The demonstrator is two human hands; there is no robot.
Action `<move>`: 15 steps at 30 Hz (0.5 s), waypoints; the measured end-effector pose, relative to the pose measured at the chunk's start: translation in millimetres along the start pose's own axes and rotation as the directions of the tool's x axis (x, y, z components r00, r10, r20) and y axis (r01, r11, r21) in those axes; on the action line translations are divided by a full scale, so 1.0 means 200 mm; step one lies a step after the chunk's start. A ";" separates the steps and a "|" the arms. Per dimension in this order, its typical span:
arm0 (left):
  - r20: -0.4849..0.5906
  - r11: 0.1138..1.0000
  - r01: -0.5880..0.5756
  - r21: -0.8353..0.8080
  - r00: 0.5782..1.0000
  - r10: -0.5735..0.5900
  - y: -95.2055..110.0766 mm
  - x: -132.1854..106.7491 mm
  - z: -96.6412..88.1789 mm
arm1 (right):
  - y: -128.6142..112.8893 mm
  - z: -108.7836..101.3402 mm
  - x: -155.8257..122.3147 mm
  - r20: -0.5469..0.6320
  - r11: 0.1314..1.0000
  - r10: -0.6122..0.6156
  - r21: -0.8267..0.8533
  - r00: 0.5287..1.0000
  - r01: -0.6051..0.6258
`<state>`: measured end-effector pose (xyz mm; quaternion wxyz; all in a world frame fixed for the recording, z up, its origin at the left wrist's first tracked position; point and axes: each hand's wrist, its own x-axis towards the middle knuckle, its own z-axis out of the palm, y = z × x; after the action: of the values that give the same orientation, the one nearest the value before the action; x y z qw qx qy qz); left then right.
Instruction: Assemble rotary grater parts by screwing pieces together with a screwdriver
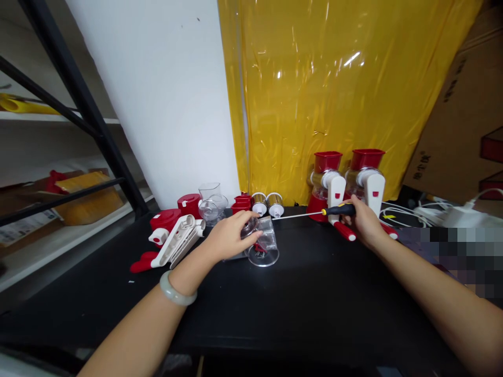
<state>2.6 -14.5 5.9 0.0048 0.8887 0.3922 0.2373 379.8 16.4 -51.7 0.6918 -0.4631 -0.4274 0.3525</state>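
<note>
My right hand (363, 220) is closed around the black and yellow handle of a screwdriver (298, 215). Its long shaft points left, with the tip near the drums. My left hand (231, 235), with a pale bangle on the wrist, curls its thumb and fingers around a clear plastic grater housing (268, 238). Several small screws and a red piece show at the round opening of that housing. Two drum graters (259, 204) stand just behind it. Left of my left hand lie white crank arms (178, 241) with red handles, beside red bases (165, 219).
Two assembled red and white rotary graters (327, 180) stand at the back right, before yellow wrapping (314, 94). Another clear housing (210, 201) and small red pushers (240, 203) sit behind. White cables (408, 214) lie right; a black-framed shelf (78, 118) rises left.
</note>
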 end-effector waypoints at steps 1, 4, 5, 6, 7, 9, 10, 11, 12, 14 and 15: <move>0.000 1.000 0.001 -0.002 1.000 -0.001 0.00 0.00 0.00 | 0.00 0.00 0.00 0.004 0.999 -0.019 -0.036 1.000 0.019; 0.003 1.000 0.002 -0.001 1.000 -0.002 0.00 0.00 0.00 | -0.01 0.00 -0.01 0.006 1.000 -0.012 -0.019 1.000 0.012; 0.005 1.000 0.001 -0.001 1.000 -0.001 0.00 0.00 0.00 | -0.02 0.00 -0.01 0.004 1.000 0.001 0.022 1.000 -0.001; 0.004 1.000 -0.001 -0.001 1.000 0.001 0.00 0.00 0.00 | -0.02 0.01 -0.02 0.005 0.998 0.012 0.067 1.000 -0.013; 0.003 1.000 -0.003 0.000 1.000 0.003 0.00 0.00 0.00 | -0.03 0.01 -0.02 0.007 0.994 0.021 0.107 1.000 -0.021; -0.003 1.000 -0.004 0.002 1.000 0.004 -0.01 0.00 0.01 | -0.04 0.02 -0.02 0.010 0.986 0.026 0.162 1.000 -0.028; -0.006 1.000 -0.005 0.003 1.000 0.005 -0.01 0.00 0.01 | -0.04 0.02 -0.01 0.011 0.984 0.024 0.178 1.000 -0.025; -0.007 1.000 -0.006 0.004 1.000 0.006 -0.01 0.00 0.01 | -0.04 0.02 -0.01 0.010 0.983 0.022 0.184 1.000 -0.023; -0.006 1.000 -0.006 0.005 1.000 0.006 -0.01 0.00 0.01 | -0.04 0.02 -0.01 0.011 0.984 0.022 0.179 1.000 -0.024; -0.001 1.000 -0.008 0.004 1.000 0.008 -0.01 0.00 0.01 | -0.03 0.01 -0.01 0.010 0.991 0.025 0.133 1.000 -0.026; 0.001 1.000 -0.010 0.003 1.000 0.010 -0.01 -0.01 0.01 | -0.02 0.01 0.00 0.005 0.995 0.023 0.093 1.000 -0.023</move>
<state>0.6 -13.0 3.4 0.0025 0.8908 0.3883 0.2361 378.9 14.8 -48.2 0.7078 -0.4346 -0.4064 0.3808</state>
